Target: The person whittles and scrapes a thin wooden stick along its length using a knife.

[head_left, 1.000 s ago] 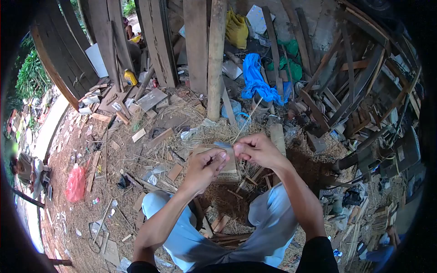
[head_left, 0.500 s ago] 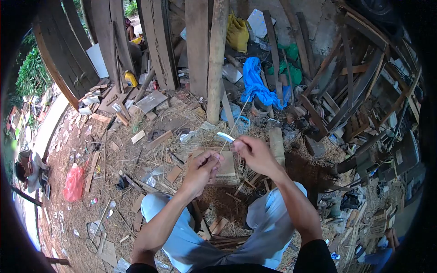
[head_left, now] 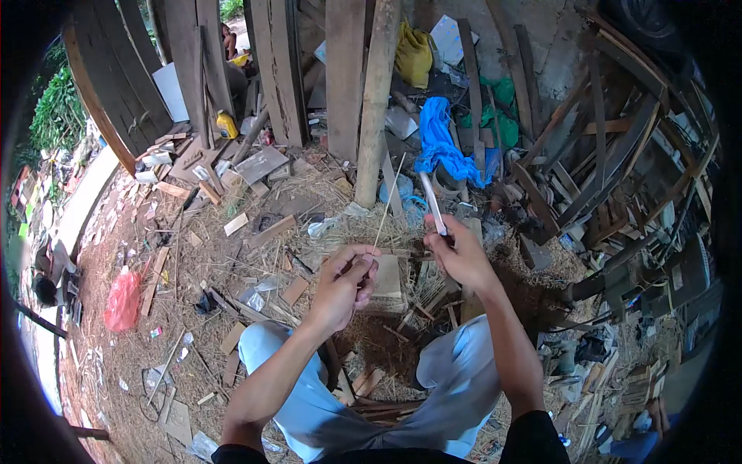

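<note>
My left hand (head_left: 345,288) is closed around the lower part of a thin pale stick (head_left: 390,193), which points up and slightly right. In my right hand (head_left: 461,254) is a knife (head_left: 431,198), its bright blade pointing up and a little left, apart from the stick. My fingers cover most of the knife's handle. Below and between the hands, a flat wooden block (head_left: 384,288) lies on the ground in front of my knees, with thin shavings around it.
Wood scraps and shavings litter the ground. A wooden post (head_left: 376,108) stands ahead, with a blue plastic sheet (head_left: 439,139) to its right. A red plastic bag (head_left: 123,301) lies left, a yellow bottle (head_left: 226,125) stands far left. Stacked timber (head_left: 618,155) fills the right. A person (head_left: 229,40) shows behind the boards.
The knife has moved right, away from the stick, and its blade has swung from pointing left to pointing up. My left hand keeps the stick in nearly the same place.
</note>
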A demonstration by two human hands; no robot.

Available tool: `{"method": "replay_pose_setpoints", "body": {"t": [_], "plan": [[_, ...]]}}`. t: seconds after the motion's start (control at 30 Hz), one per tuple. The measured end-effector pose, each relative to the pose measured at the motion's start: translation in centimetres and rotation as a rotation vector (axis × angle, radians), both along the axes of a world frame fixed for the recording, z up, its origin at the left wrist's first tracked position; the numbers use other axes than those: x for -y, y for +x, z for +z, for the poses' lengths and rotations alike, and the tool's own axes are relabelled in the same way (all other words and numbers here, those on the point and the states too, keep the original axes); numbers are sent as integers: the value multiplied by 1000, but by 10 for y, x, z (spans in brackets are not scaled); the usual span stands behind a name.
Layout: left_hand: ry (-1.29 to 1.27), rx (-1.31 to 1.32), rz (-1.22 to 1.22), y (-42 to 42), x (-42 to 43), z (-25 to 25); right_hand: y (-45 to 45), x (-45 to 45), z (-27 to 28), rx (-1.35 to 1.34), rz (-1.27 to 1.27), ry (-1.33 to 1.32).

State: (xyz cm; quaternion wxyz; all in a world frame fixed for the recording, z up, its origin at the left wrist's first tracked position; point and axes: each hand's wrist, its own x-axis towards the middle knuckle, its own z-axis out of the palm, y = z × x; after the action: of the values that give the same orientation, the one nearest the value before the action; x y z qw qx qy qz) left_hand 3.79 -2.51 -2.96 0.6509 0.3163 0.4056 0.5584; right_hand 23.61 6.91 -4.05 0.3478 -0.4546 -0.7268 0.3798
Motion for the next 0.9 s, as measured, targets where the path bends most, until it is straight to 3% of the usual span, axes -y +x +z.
{"method": "replay_pose_setpoints", "body": {"t": [0.03,0.1,0.17,0.2,0.3,0.43,0.5,0.57,0.67,0.9], "plan": [[3,2,6,0,0,1,-1,-1,0,-300,78,-148],[-21,2,12,-1,0,2,-8,10,20,-369,67,-269],[-28,-5,10,0,-1,3,-12,18,32,77,7,-45],[-33,-14,5,1,-1,4,-17,25,42,168,-36,-2],[-14,31,-26,-1,-1,3,-17,19,18,-26,-4,122],[-28,58,-37,-3,-1,1,-18,16,14,-41,78,343],[-40,92,-64,-2,-1,3,-21,23,17,44,83,423],[-40,110,-66,-1,-1,2,-25,27,20,104,81,315],[-41,156,-105,1,0,0,-30,26,12,439,67,314],[-101,283,-199,11,1,-7,-27,9,-1,525,-242,408]]}}
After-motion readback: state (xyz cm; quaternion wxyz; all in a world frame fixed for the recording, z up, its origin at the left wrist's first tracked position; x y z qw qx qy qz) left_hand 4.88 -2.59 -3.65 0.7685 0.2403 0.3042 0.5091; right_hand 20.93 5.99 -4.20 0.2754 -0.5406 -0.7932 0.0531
